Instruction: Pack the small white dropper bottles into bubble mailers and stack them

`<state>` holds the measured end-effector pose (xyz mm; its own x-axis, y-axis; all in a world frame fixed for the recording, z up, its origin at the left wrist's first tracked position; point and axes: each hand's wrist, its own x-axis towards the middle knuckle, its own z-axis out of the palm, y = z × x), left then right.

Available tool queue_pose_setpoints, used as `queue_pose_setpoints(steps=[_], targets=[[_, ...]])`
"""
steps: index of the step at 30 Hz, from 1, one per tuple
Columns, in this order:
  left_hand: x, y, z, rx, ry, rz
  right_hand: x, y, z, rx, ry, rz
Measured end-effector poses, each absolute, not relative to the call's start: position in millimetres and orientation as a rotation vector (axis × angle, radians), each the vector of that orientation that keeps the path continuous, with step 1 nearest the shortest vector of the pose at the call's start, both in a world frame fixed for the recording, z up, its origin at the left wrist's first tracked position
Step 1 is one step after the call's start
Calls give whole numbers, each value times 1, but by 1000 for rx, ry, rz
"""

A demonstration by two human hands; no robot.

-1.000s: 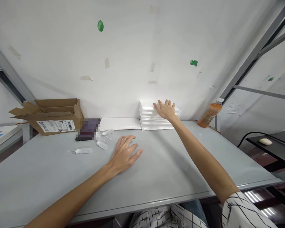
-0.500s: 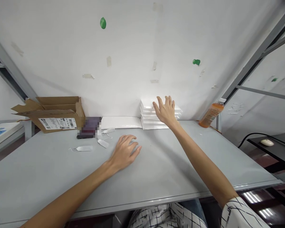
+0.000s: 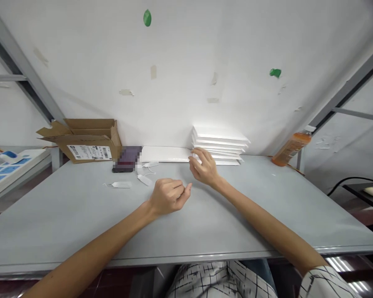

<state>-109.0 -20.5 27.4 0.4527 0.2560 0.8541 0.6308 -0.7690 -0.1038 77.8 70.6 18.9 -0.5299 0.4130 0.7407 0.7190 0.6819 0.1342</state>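
Note:
My left hand (image 3: 170,196) is above the grey table, its fingers curled into a loose fist and its thumb sticking out; I see nothing in it. My right hand (image 3: 204,169) hovers just in front of a stack of flat white packets (image 3: 220,136), fingers bent but apart, with nothing visible between them. Beside the stack, a long flat white piece (image 3: 164,154) lies against the wall. Left of my left hand are several small white tags with thin strings, among them one tag (image 3: 121,184) lying separately and another tag (image 3: 144,179) nearer the hand.
An open cardboard box (image 3: 90,140) with a label stands at the back left, next to a dark pixelated object (image 3: 129,157). An orange drink bottle (image 3: 294,147) leans at the back right. The grey table (image 3: 251,223) ends at a front edge close to my body.
My right hand has come down and nearer from over the packet stack, its fingers bending. My left hand has curled from spread fingers. The view has shifted slightly.

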Motion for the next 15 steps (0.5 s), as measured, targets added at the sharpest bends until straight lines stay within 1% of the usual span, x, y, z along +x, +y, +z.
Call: queue_pose_setpoints(steps=[3, 6, 10, 12, 15], targets=[[-113, -20, 30, -2274, -738, -1229, 62, 69, -11, -698, -2332, -505], [-119, -16, 37, -2262, -764, -1240, 43, 71, -23, -672, -2429, -419], [-138, -2, 53, -2111, -898, -1290, 16, 81, -13, -810, -2519, -336], [-153, 8, 62, -2024, -1071, -1300, 4, 90, -5, -936, -2525, -302], [-180, 23, 72, -1863, -1287, -1423, -7, 107, 4, -1151, -2499, -228]])
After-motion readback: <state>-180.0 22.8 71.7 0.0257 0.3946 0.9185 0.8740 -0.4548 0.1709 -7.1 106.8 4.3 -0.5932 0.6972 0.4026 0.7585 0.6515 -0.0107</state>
